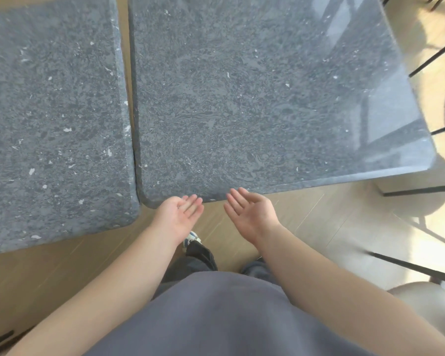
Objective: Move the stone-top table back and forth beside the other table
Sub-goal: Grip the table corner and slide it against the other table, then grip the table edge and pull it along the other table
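left hand [181, 210] palm-up, fingers spread | right hand [251, 211] same | both at stone-top table [254, 98] edge

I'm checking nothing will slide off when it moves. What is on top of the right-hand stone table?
Nothing stands on the right-hand stone table: bare speckled top with window glare. The left hand and right hand hover palm-up at its near edge. Its far end is out of frame.

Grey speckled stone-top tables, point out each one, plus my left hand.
Right grey stone-top table [242, 98]: head view, middle of top.
Left grey stone-top table [52, 119]: head view, middle of top.
Left hand [180, 214]: head view, open palm.
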### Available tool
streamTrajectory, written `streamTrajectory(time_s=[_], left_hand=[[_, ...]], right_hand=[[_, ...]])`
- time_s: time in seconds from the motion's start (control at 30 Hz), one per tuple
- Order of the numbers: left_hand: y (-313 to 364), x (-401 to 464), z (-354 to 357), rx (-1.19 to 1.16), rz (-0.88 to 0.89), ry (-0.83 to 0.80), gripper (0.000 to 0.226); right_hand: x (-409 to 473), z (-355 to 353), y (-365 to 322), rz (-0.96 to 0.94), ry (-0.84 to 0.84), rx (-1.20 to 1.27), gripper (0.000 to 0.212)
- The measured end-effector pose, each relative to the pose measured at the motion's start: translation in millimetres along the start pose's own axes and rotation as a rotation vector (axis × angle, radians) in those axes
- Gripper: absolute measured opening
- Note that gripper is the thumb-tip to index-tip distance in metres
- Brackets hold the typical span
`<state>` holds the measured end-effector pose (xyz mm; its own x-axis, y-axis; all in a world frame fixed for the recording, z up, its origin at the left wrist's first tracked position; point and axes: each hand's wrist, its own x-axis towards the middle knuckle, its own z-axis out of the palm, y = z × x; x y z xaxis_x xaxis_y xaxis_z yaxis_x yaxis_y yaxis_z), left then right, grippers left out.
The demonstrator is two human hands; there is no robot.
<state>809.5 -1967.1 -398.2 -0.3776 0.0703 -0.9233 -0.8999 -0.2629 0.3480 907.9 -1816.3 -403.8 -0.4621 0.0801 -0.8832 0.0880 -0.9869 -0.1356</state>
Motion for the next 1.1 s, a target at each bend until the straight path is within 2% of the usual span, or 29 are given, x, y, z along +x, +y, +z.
streamTrajectory(time_s=[0.2, 0.43, 0.63, 0.8, 0.93, 1.1], left_hand=[[-56.0, -43.7, 106.5, 0.114, 0.042, -0.243, 0.025], [-146.7, -93.7, 239.1, 0.412, 0.085, -0.501, 0.024], [-180.7, -130.2, 322.8, 0.713, 0.279, -0.729, 0.027], [-194.9, -136.5, 366.9, 0.943, 0.498, -0.89, 0.028], [-199.4, -133.3, 408.8, 0.97, 0.594, -1.015, 0.026], [-193.6, -135.2, 481.1, 0.958, 0.751, -1.097, 0.027]], right_hand=[[-54.5, -60.5, -116.4, -0.188, -0.073, -0.047, 0.04], [-129.9, -149.8, -227.8, -0.432, 0.013, 0.081, 0.031], [-186.7, -204.8, -286.3, -0.621, 0.028, 0.089, 0.025], [-217.5, -221.3, -321.5, -0.779, 0.073, 0.005, 0.026], [-239.5, -217.4, -358.2, -0.886, 0.069, -0.127, 0.037], [-248.5, -200.4, -431.8, -1.044, 0.261, -0.374, 0.032]])
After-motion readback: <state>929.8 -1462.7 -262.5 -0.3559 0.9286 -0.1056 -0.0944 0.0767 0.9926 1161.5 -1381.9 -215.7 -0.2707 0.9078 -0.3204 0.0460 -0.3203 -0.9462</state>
